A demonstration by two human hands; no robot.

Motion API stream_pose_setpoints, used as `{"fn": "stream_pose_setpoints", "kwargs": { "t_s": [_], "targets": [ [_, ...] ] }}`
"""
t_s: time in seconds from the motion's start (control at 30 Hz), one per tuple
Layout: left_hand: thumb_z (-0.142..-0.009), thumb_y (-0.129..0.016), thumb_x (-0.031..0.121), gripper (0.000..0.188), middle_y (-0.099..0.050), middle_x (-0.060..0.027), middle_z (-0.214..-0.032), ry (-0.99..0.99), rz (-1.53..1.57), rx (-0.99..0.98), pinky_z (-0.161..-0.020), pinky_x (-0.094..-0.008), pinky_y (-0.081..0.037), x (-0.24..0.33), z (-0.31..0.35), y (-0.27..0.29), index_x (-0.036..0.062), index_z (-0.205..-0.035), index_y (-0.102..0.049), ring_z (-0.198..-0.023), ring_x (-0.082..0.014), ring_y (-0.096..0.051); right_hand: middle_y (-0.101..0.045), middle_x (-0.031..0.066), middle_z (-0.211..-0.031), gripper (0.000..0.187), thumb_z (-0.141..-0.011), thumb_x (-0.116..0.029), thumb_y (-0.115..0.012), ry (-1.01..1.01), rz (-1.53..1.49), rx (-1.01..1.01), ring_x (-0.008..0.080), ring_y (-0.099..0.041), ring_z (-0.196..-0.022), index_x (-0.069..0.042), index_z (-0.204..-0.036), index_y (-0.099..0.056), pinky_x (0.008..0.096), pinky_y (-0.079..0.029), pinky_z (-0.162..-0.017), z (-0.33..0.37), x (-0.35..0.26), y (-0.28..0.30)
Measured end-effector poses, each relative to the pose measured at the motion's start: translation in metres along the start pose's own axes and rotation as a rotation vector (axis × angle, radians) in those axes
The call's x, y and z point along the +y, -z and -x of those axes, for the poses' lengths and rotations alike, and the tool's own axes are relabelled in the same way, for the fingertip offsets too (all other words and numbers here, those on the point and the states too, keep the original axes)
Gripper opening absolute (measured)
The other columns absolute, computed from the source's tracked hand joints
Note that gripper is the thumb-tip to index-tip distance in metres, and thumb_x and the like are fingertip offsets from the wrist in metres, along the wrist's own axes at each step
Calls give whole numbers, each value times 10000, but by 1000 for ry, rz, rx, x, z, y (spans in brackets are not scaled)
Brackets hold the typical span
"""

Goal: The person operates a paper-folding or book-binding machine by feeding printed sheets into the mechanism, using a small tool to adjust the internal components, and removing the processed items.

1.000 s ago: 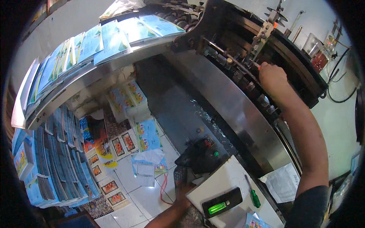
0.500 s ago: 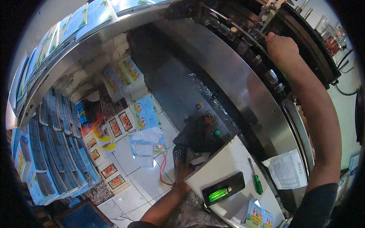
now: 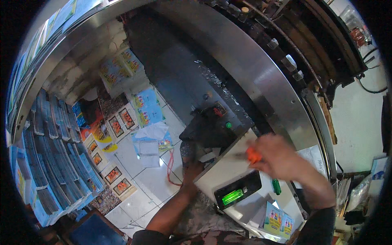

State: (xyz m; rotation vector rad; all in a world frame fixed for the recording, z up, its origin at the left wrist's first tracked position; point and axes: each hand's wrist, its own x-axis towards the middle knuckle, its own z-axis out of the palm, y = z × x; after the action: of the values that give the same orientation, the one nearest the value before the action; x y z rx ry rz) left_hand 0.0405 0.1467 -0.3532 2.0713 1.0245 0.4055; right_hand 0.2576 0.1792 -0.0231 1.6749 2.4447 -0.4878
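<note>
My right hand (image 3: 277,157), smeared by motion, is closed round a small orange-red object (image 3: 254,155) above the cream tabletop (image 3: 228,163). Its exact kind is too blurred to tell. Just below that hand shows the green handle of a screwdriver (image 3: 276,187); the hand hides its shaft. A black phone (image 3: 251,183) lies nearby with a green lighter (image 3: 232,197) on top. My left hand (image 3: 193,173) is low beside the tabletop's left edge, near a dark cloth-like thing (image 3: 204,132). Its fingers are in shadow and cannot be made out.
A steel-edged machine (image 3: 261,69) with a dark bar and metal clamps curves along the right. Tall stacks of blue printed booklets (image 3: 61,163) stand on the left. Printed sheets (image 3: 149,108) and a red cord (image 3: 170,167) lie on the tiles. Booklets (image 3: 277,220) rest on the tabletop's near end.
My right hand has come down from the machine at the upper right to above the tabletop, with the orange-red object in it. The left hand stays low by the tabletop. The view has shifted slightly.
</note>
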Motion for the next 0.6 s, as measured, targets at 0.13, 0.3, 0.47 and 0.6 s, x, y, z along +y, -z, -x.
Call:
{"fn": "stream_pose_setpoints", "kwargs": {
  "t_s": [0.13, 0.3, 0.47, 0.6],
  "targets": [
    [-851, -640, 266, 332, -677, -155, -1047, -16, -11, -26, -842, -417, -505, 5, -6, -2, 55, -1105, -667, -969, -312, -645, -566, 159, -1096, 513, -830, -368, -713, 69, -95, -25, 357, -532, -1075, -91, -1243, -588, 451, -428, -929, 17, 4, -70],
    [-855, -644, 262, 331, -679, -153, -1052, -19, -30, -38, -841, -412, -507, 6, -9, 1, 51, -1109, -666, -969, -308, -648, -538, 180, -1242, 589, -764, -382, -779, 65, -183, 62, 372, -511, -1146, -72, -1232, -601, 459, -413, -994, 24, 15, -79],
    [-859, -647, 257, 330, -681, -151, -1056, 17, -47, -42, -841, -407, -509, -2, -1, 1, 48, -1113, -665, -969, -304, -652, -484, 216, -1343, 796, -665, -399, -852, -182, -197, 169, 404, -464, -1249, -23, -1293, -537, 478, -388, -1046, 82, 10, -57],
    [-862, -650, 254, 330, -683, -150, -1059, 0, -33, -55, -840, -404, -511, 5, -4, -6, 45, -1116, -664, -969, -300, -655, -394, 285, -1431, 1020, -557, -369, -904, -656, -483, 286, 431, -423, -1308, 22, -1366, -420, 481, -348, -1089, 211, -10, -51]
  ]
}}
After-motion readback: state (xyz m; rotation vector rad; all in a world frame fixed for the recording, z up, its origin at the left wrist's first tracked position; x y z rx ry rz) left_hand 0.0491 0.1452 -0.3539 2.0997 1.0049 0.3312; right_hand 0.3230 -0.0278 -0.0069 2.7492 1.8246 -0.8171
